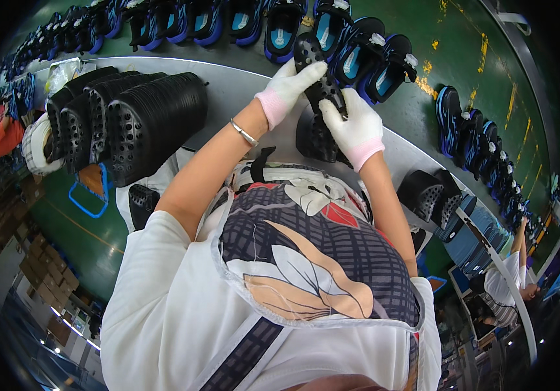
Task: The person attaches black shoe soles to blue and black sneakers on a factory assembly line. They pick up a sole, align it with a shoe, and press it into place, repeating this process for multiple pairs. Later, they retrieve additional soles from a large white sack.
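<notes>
Both my hands wear white gloves with pink cuffs and are raised over the grey ledge in front of me. Between them is a black perforated shoe insert, long and dotted with round holes, tilted with its far end pointing away from me. My left hand grips it near the far end, thumb across its face. Lower down, my right hand is closed on its near end, the thumb lying along the side. Beneath the hands, more black perforated inserts rest on the ledge, partly covered by my right hand.
Black-and-blue shoes stand in a row beyond the ledge, over a green floor; another row of shoes runs down the right. Large nested stacks of black inserts sit at left. Smaller ones lie at right, near a person.
</notes>
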Demonstrator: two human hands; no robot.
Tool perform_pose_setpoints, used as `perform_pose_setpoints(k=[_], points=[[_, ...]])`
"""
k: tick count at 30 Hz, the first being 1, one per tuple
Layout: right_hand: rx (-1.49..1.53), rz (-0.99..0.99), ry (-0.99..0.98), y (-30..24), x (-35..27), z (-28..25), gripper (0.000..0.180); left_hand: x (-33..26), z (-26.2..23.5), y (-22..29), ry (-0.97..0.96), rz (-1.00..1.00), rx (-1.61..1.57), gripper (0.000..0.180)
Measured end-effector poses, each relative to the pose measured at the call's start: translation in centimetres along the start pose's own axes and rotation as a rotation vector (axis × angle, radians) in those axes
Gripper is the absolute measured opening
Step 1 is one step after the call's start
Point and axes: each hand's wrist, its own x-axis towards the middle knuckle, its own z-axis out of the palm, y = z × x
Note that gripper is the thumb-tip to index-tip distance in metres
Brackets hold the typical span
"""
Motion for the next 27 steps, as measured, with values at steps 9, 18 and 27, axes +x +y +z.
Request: perform_pose_setpoints(k=[9,18,27], points=[[0.031,0.117,-0.015,3.2,6.3,-2.0,0.045,5.6,-2.4,-0.2,-0.039,0.453,0.887,0.040],[-0.397,0.138,-0.311,-2.1,14.9,-5.1,0.049,10.1,-1.1,-2.4,-0.074,0.327,1.406,0.029],[-0.476,0.325,-0.143,-1.4,20.2,3.8,0.036,12.1,-1.1,-1.6,-0.009,-0.134,1.224,0.033]])
